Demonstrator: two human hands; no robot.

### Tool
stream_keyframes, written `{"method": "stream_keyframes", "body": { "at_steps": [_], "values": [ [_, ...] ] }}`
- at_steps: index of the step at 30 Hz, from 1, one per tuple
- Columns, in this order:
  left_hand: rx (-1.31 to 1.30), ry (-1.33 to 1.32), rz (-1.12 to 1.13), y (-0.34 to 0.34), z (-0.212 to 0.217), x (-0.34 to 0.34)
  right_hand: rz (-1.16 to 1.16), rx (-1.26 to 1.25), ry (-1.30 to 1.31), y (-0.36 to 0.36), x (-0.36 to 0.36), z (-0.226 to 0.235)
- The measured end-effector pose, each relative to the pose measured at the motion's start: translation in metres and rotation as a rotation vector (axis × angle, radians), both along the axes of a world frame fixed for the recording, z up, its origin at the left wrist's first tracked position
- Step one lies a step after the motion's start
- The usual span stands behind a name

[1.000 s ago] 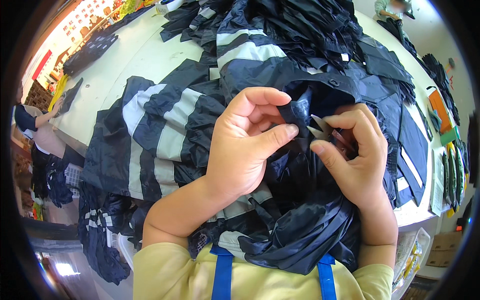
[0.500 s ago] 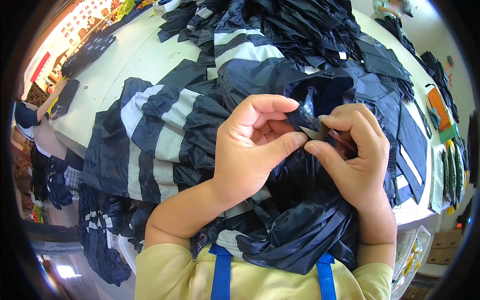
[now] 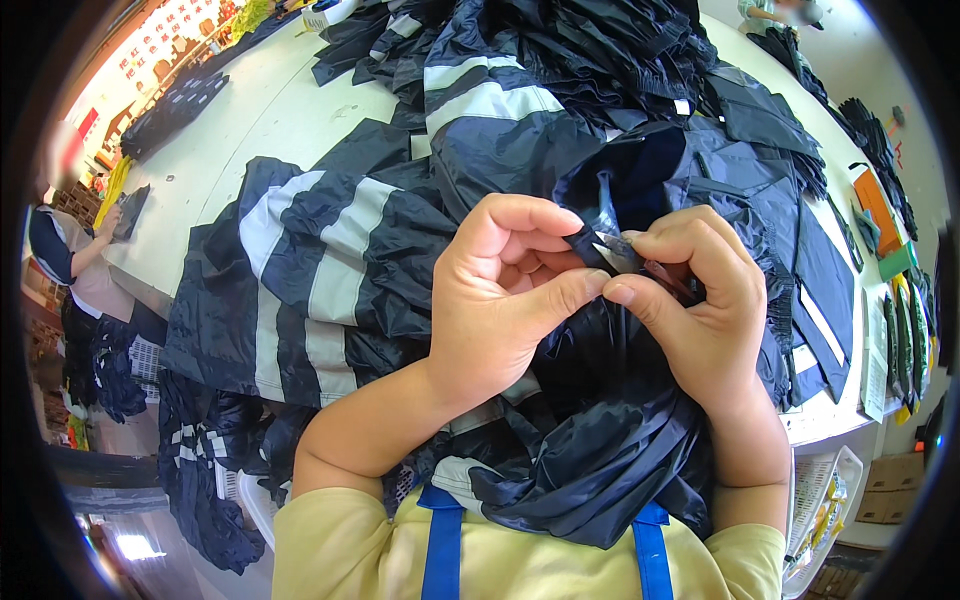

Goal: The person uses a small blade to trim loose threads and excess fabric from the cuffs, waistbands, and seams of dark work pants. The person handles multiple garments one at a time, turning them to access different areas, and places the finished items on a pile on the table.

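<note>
In front of me, a dark navy garment [image 3: 600,440] with pale grey stripes hangs over the table's edge onto my lap. My left hand [image 3: 490,300] is closed, pinching a dark edge of that garment between thumb and fingers. My right hand [image 3: 705,310] is closed around small thread snips [image 3: 620,256]. Their pointed metal blades lie against the pinched edge, and the thumbs of both hands almost touch. Most of the snips' handle is hidden in my right palm.
More dark striped garments [image 3: 350,260] cover the white table [image 3: 240,120], with a large heap [image 3: 610,60] at the back. A person [image 3: 75,245] handles dark cloth at the far left. A white basket [image 3: 825,510] stands at lower right, below an orange box [image 3: 877,210].
My right hand and the snips have shifted slightly left, and more of the blades shows at the cloth edge. The person at left has drawn their cloth closer.
</note>
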State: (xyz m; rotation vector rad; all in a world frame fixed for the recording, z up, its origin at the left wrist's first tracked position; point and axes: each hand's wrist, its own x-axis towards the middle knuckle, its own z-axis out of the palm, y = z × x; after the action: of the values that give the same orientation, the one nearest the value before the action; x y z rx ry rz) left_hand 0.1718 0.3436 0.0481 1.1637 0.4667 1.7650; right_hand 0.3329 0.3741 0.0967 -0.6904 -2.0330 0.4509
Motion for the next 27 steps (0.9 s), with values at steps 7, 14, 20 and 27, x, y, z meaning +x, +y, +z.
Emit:
{"method": "stream_keyframes", "body": {
  "at_steps": [7, 14, 20, 27],
  "values": [
    [-0.071, 0.001, 0.006, -0.001, 0.003, -0.001, 0.04, -0.129, 0.239, 0.008, 0.005, -0.012],
    [-0.101, -0.042, -0.016, -0.001, 0.003, -0.005, 0.059, -0.188, 0.266, 0.008, 0.013, -0.009],
    [0.06, -0.059, 0.044, -0.004, 0.023, -0.053, -0.081, -0.283, 0.246, 0.032, 0.026, -0.002],
    [0.016, -0.056, 0.153, -0.031, 0.033, -0.127, 0.062, -0.376, -0.03, 0.045, 0.021, 0.006]
  ]
}}
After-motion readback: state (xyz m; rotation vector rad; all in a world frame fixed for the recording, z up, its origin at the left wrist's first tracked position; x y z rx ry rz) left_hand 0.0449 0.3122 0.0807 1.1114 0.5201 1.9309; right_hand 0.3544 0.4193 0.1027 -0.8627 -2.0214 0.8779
